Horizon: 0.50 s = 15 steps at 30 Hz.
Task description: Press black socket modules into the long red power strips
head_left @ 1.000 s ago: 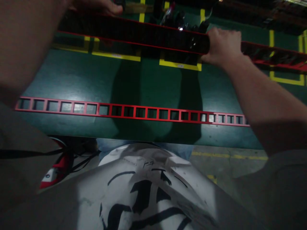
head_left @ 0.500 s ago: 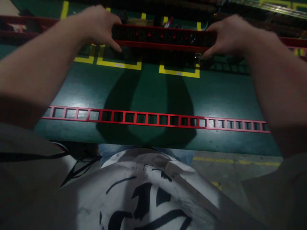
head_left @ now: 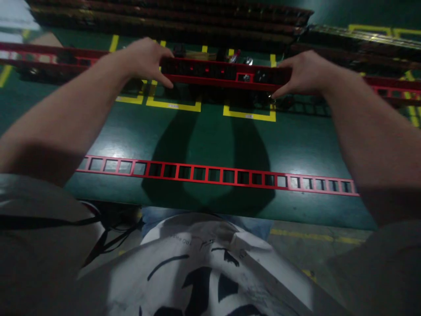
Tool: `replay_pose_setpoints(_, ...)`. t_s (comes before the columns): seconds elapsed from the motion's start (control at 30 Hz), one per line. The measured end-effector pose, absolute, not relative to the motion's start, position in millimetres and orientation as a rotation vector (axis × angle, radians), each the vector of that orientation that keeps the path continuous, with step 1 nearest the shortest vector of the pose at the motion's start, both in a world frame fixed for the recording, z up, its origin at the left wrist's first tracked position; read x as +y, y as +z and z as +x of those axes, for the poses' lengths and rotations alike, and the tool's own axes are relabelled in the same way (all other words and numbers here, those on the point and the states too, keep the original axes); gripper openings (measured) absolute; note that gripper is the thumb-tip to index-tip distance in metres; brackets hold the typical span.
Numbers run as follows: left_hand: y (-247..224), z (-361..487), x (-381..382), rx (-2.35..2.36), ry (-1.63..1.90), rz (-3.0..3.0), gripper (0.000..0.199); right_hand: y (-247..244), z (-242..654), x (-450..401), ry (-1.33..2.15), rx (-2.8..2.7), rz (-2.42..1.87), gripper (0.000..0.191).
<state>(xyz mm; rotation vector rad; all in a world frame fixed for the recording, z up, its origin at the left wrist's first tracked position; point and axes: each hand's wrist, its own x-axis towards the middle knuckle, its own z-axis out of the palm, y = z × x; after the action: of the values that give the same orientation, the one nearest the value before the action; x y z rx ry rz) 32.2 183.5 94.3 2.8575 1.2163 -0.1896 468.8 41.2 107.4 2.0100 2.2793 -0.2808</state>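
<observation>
Both hands grip one long red slotted strip [head_left: 210, 80], which crosses the far part of the view above the green work table. My left hand [head_left: 149, 61] closes on it left of the middle, thumb along its near edge. On the right side my right hand [head_left: 304, 72] pinches the same strip in the same way. A second red strip [head_left: 217, 175], ladder-like with square openings, lies flat on the table nearer to me. Small dark and shiny items show around the held strip, too blurred to name.
Yellow tape outlines [head_left: 174, 106] with small labels mark the green table top [head_left: 210, 136]. Long dark ribbed strips [head_left: 171, 19] lie stacked at the back. A brown cardboard-like piece [head_left: 48, 40] sits at the far left. The table's near edge runs before my body.
The whole scene sits lower in the view now, showing more of the far table. Both hands keep hold of the red strip, and the near strip stays lying on the table.
</observation>
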Motion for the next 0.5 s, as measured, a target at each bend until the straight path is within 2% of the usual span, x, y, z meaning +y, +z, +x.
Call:
replay_pose_setpoints(0.13,108,28,182,1.285,-0.128,2.876,0.065,109,473,40,-0.284,2.288,2.03,0.051)
replay_pose_setpoints(0.27,101,30,181,1.318,0.114,2.824,0.077,120,484,49,-0.245,2.27,2.101,0.05)
replay_pose_setpoints(0.4,91,32,195,1.302,0.098,2.772,0.083,128,491,56,-0.321,2.288,2.123,0.063)
replay_pose_setpoints(0.5,102,30,207,1.21,0.111,2.82,0.085,133,488,54,-0.373,2.305,2.122,0.069)
